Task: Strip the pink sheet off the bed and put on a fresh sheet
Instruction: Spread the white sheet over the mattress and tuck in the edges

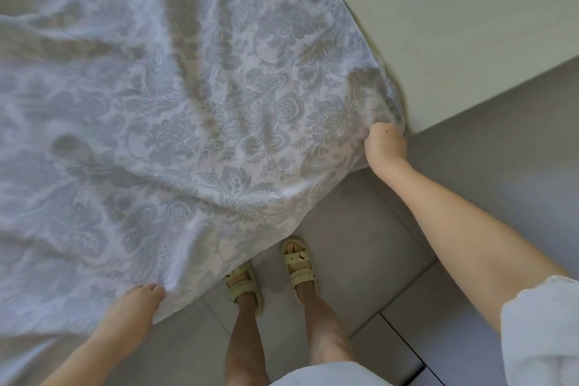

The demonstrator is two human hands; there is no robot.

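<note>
A white sheet with a grey-blue floral pattern [194,122] lies rumpled over the bed, filling the left and middle of the view. My right hand [386,142] is closed on the sheet's corner at the bed's far right corner, beside the wall. My left hand [134,307] grips the sheet's near edge at the lower left, fingers pinching a fold. No pink sheet is visible. The mattress itself is hidden under the cloth.
A pale wall [454,19] runs along the right of the bed. Grey tiled floor [360,276] lies below, where my feet in yellow sandals [297,263] stand close to the bed's edge.
</note>
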